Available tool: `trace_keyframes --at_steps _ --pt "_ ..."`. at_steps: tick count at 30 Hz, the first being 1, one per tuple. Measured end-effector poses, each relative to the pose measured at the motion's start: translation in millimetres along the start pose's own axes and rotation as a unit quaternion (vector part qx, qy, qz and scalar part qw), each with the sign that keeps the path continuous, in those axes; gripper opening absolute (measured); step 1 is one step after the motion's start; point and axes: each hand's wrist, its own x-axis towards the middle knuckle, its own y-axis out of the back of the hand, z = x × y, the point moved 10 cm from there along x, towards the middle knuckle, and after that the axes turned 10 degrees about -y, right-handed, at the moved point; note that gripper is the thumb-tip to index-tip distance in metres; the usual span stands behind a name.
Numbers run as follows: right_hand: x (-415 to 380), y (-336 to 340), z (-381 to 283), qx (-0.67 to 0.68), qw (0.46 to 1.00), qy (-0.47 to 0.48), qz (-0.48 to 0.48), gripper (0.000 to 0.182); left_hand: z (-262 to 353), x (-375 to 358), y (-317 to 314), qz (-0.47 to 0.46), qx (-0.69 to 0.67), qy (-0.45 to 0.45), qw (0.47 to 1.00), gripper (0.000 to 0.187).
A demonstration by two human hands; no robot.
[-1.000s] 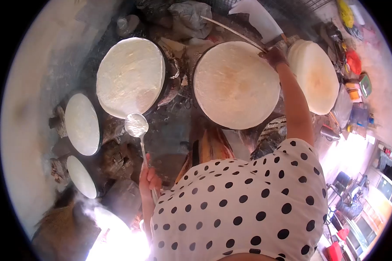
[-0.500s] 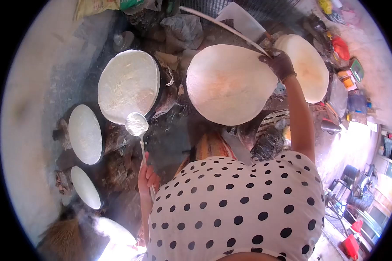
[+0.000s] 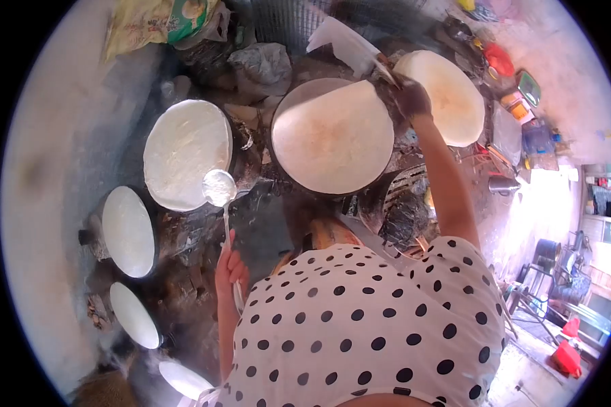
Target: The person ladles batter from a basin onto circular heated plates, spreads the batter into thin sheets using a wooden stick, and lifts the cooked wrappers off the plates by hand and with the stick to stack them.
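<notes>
A ladle (image 3: 219, 188) is in my left hand (image 3: 232, 273), fingers wrapped round its handle; the bowl holds white batter and overlaps the near edge of a pale flatbread on the left griddle (image 3: 189, 156). My gloved right hand (image 3: 411, 99) is closed at the far right edge of the middle flatbread (image 3: 339, 146), round a long thin stick (image 3: 389, 73). A white flat sheet (image 3: 339, 44) lies just beyond that stick. The middle flatbread has a browned centre and a straight upper-left edge, with a greyer strip of griddle (image 3: 310, 96) showing past it.
Round flatbreads (image 3: 448, 98) lie at the right. More griddles with white rounds (image 3: 127, 230) curve down the left, with steam near the lowest round (image 3: 183, 378). A crumpled plastic bag (image 3: 261, 68) and a yellow-green sack (image 3: 153, 27) are at the back.
The long stick has swung and now shows much shorter beside the right hand. The middle flatbread has shifted, exposing griddle at upper left. The left hand still holds the ladle; the view has turned slightly.
</notes>
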Motion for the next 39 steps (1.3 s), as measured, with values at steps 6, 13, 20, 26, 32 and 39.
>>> trace_keyframes --at_steps 6,13,20,26,32,39 --pt "-157 -56 44 -0.140 0.946 0.267 0.119 0.035 9 -2 -11 0.000 -0.177 0.017 0.984 0.040" --pt "-304 -54 99 0.027 0.983 -0.177 -0.025 0.038 33 -26 -14 -0.008 0.258 -0.072 0.963 0.042" --pt "-400 -83 117 -0.122 0.974 -0.156 -0.108 0.042 -25 1 2 -0.058 0.128 0.113 0.984 0.041" --pt "-387 -44 84 -0.059 0.982 -0.181 -0.007 0.041 -23 -1 5 -0.077 0.123 0.138 0.980 0.040" --pt "-397 -98 111 -0.169 0.966 -0.184 -0.064 0.040 -27 -3 11 -0.103 0.085 0.154 0.979 0.035" --pt "-411 -153 142 0.431 0.720 -0.473 -0.269 0.026 -24 -8 25 -0.078 0.085 0.143 0.983 0.035"
